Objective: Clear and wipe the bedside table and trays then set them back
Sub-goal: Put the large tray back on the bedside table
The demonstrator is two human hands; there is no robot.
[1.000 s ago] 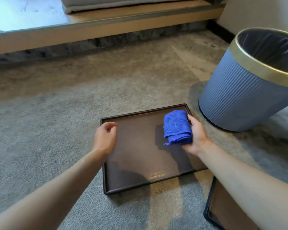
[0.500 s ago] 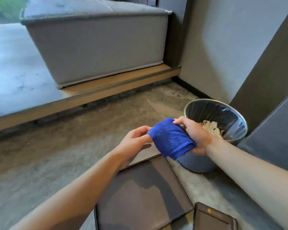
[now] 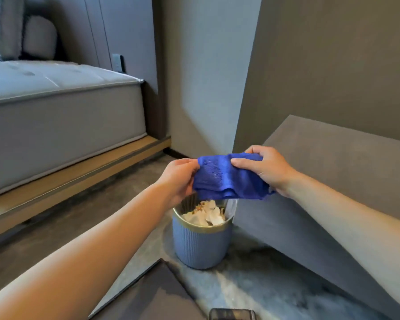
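A blue cloth (image 3: pixel 226 179) hangs stretched between both hands, held in the air above a blue ribbed bin (image 3: pixel 200 244). My left hand (image 3: pixel 179 177) pinches its left end and my right hand (image 3: pixel 267 169) grips its right end. A dark brown tray (image 3: pixel 153 299) lies on the carpet at the bottom edge, partly cut off. The corner of a second dark tray (image 3: pixel 232 314) shows just right of it. The grey bedside table (image 3: pixel 337 172) stands to the right, behind my right arm.
The bin holds crumpled white paper (image 3: pixel 206 214) and has a gold rim. A bed with a grey mattress (image 3: pixel 56 107) on a wooden platform (image 3: pixel 74 179) fills the left. Grey walls close off the corner behind the bin.
The view has tilted up from the tray to the bin and bed. Both hands have risen with the cloth; my left hand left the tray and took the cloth's end.
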